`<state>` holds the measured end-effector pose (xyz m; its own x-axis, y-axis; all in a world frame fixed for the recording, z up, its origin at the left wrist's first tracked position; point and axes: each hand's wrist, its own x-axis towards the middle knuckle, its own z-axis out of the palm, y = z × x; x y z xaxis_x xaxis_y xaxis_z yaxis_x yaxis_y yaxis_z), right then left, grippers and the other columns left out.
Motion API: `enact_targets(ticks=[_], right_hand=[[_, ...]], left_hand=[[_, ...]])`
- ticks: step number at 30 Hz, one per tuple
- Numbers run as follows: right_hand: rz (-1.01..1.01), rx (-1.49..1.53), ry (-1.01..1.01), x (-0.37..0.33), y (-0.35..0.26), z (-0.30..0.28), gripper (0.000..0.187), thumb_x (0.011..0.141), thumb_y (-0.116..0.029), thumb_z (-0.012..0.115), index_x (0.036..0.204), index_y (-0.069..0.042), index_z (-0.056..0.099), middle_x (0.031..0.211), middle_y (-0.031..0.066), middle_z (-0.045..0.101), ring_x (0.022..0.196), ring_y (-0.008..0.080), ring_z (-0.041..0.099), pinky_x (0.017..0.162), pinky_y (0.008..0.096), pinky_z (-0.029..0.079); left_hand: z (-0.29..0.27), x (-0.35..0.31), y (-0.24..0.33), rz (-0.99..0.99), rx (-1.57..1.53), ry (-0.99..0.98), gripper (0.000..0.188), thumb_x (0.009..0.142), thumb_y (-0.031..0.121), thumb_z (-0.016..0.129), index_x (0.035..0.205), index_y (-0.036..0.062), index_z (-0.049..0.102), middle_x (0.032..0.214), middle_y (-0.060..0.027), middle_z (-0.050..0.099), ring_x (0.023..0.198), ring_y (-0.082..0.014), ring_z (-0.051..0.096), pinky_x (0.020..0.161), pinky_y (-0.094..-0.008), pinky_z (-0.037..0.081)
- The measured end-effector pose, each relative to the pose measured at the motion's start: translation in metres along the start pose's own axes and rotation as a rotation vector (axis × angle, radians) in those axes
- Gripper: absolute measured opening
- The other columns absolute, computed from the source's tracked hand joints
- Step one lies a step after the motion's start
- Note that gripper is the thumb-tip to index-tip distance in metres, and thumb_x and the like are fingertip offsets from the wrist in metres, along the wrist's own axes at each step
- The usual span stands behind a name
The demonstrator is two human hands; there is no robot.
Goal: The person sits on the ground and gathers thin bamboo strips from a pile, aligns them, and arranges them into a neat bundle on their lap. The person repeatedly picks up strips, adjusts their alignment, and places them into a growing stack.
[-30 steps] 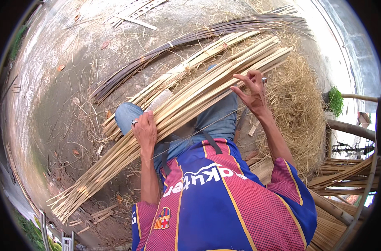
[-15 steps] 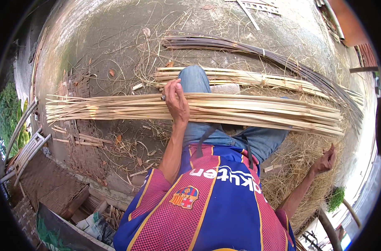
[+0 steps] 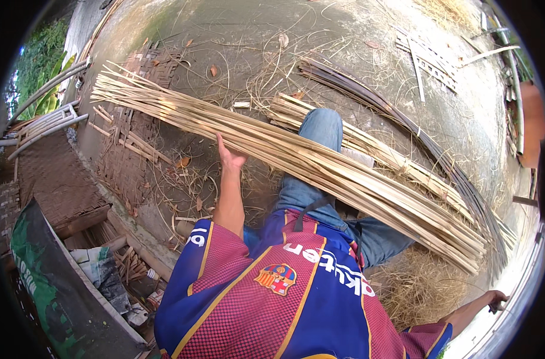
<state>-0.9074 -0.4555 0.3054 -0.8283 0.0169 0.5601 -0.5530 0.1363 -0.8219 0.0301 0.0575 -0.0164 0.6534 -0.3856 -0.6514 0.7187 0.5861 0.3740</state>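
A long bundle of pale split bamboo strips (image 3: 284, 149) lies slantwise across my thighs, its fanned end at the upper left and its other end at the lower right. My left hand (image 3: 231, 157) is under its near edge, palm up, with the thumb showing and the other fingers mostly hidden beneath the strips. Far out at the lower right, my right hand (image 3: 497, 301) is stretched away from the bundle, beside a pale edge. It is small and shadowed there, its fingers bent, and whether anything is in them does not show.
Beyond my knee lie another pale strip bundle (image 3: 392, 163) and a dark strip bundle (image 3: 398, 116). A straw heap (image 3: 419, 287) is at my right. Woven matting (image 3: 125, 149) and short sticks (image 3: 142, 146) lie at the left, near a dark green sheet (image 3: 63, 293).
The view has turned, and the bundle now slants down to the right. My left hand has gone from the bundle's top to underneath its near edge. My right hand has reached farther out, lower right.
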Motion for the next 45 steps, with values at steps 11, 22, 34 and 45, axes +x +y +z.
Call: enact_targets(ticks=[11, 22, 34, 45], right_hand=[[-0.955, -0.033, -1.812, -0.406, -0.208, -0.036, 0.065, 0.1, -0.055, 0.048, 0.142, -0.006, 0.051, 0.151, 0.0203, 0.045, 0.14, 0.0347, 0.043, 0.115, 0.0507, 0.036], [-1.345, 0.132, -2.134, -0.627, -0.193, -0.28, 0.055, 0.1, -0.054, 0.048, 0.084, -0.005, 0.067, 0.075, 0.0214, 0.066, 0.071, 0.0393, 0.066, 0.064, 0.0501, 0.05], [-1.267, 0.301, -2.063, -0.576, -0.221, -0.297, 0.037, 0.098, -0.043, 0.057, 0.087, -0.009, 0.068, 0.075, 0.0143, 0.069, 0.065, 0.0335, 0.068, 0.059, 0.0467, 0.051], [-1.317, 0.136, -2.125, -0.575, -0.19, -0.275, 0.033, 0.098, -0.041, 0.057, 0.099, -0.011, 0.071, 0.079, 0.0146, 0.072, 0.07, 0.0352, 0.069, 0.062, 0.0457, 0.05]], left_hand=[[0.027, -0.004, -0.024, -0.011, -0.355, -0.548, 0.088, 0.096, 0.06, 0.046, 0.157, 0.0044, 0.016, 0.155, -0.0352, 0.027, 0.142, -0.0514, 0.031, 0.118, -0.0608, 0.027], [0.008, 0.019, -0.017, 0.221, -0.071, -0.295, 0.086, 0.095, 0.06, 0.051, 0.152, 0.0008, 0.028, 0.148, -0.0321, 0.041, 0.135, -0.0493, 0.042, 0.116, -0.0587, 0.033], [0.056, -0.011, -0.01, 0.09, -0.292, -0.341, 0.054, 0.099, 0.043, 0.058, 0.131, 0.0004, 0.052, 0.125, -0.0154, 0.061, 0.116, -0.0272, 0.059, 0.1, -0.0435, 0.053], [0.041, -0.011, -0.032, 0.006, -0.111, -0.179, 0.051, 0.099, 0.044, 0.06, 0.131, 0.007, 0.049, 0.134, -0.0139, 0.059, 0.131, -0.0322, 0.053, 0.111, -0.0511, 0.044]])
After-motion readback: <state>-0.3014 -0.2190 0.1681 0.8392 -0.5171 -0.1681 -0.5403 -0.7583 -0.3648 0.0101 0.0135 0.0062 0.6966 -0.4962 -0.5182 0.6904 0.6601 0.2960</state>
